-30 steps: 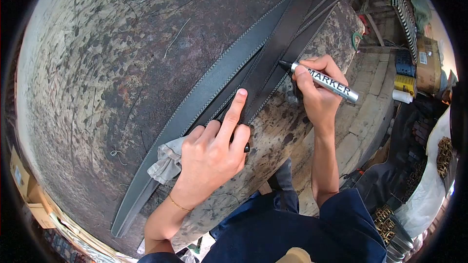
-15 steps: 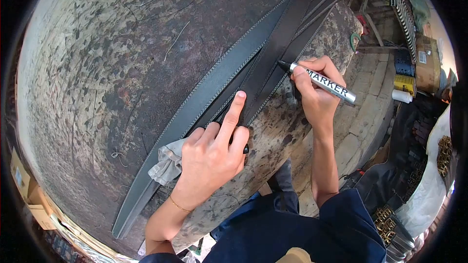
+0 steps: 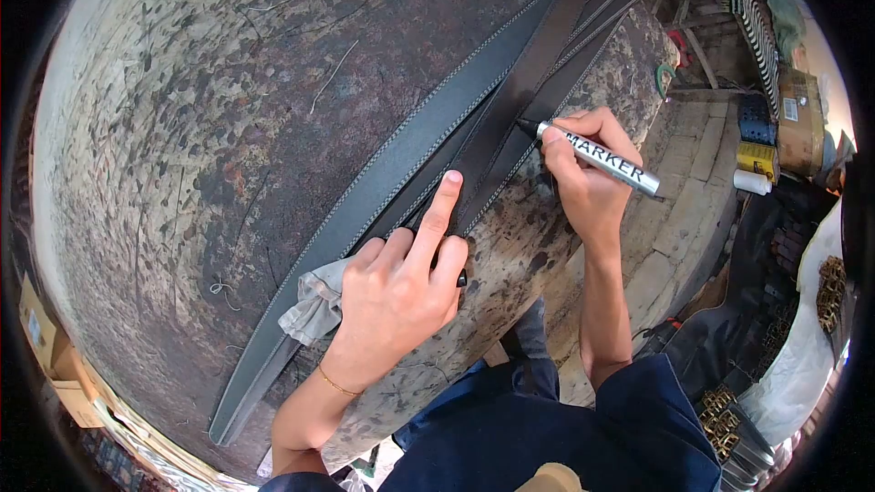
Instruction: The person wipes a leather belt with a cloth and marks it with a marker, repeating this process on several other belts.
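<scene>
Across the mottled counter point(image 3: 210, 128) lie stitched dark straps point(image 3: 524, 77), their far ends hard to make out. Over them, the left hand point(image 3: 398, 287) extends its index finger, other fingers curled, grip hidden; the right hand point(image 3: 594, 187) grips a marker point(image 3: 602, 158), tip at the straps. Grey cloth point(image 3: 314, 308) shows beside the left hand.
</scene>
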### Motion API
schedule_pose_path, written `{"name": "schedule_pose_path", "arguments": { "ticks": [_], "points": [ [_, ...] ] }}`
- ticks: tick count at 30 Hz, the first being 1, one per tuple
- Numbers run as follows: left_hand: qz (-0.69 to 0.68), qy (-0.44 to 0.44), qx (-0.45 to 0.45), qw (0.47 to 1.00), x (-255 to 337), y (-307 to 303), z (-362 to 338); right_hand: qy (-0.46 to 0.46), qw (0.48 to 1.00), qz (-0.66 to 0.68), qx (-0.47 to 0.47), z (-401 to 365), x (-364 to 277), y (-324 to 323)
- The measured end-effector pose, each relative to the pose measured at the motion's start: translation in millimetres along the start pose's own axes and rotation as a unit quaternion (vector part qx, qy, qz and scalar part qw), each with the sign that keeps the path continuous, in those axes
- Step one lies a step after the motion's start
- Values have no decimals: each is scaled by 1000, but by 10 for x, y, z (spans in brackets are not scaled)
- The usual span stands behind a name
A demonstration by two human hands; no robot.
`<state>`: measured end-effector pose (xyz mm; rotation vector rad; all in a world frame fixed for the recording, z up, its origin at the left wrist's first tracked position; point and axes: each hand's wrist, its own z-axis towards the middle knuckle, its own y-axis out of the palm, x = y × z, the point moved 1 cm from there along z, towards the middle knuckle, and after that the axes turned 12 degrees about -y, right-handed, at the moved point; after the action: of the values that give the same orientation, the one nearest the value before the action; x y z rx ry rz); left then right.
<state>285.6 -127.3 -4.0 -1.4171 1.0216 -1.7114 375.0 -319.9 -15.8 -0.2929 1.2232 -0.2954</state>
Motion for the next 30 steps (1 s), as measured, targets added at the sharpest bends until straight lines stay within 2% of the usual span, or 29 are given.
{"name": "schedule_pose_path", "arguments": {
  "ticks": [1, 3, 4, 7, 9, 11, 15, 16, 30],
  "points": [
    [-1, -2, -18, 1000, 9, -18, 5, 0, 1000, 0, 1, 4, 16, -8],
    [2, -4, -20, 1000, 13, -19, -5, 68, 975, 193, 91, 9, 110, -55],
    [6, -6, -22, 1000, 12, -18, -8, 78, 957, 268, 80, 12, 153, -117],
    [-4, -6, -17, 1000, 6, -11, -8, 71, 968, 237, 48, 63, 78, -74],
    [-2, 0, 0, 1000, -12, 35, -16, 68, 971, 220, 62, 126, -26, 6],
    [0, 1, 13, 1000, -25, 37, -27, 21, 983, 181, 23, 192, -85, 56],
    [-4, 4, 21, 1000, -17, 44, -23, 19, 987, 161, 17, 233, 32, 216],
    [-6, 3, 25, 1000, -26, 47, -26, -11, 978, 207, 23, 237, 64, 233],
    [-2, 4, 31, 1000, -36, 58, -29, -13, 987, 161, 1, 243, 68, 232]
  ]
}}
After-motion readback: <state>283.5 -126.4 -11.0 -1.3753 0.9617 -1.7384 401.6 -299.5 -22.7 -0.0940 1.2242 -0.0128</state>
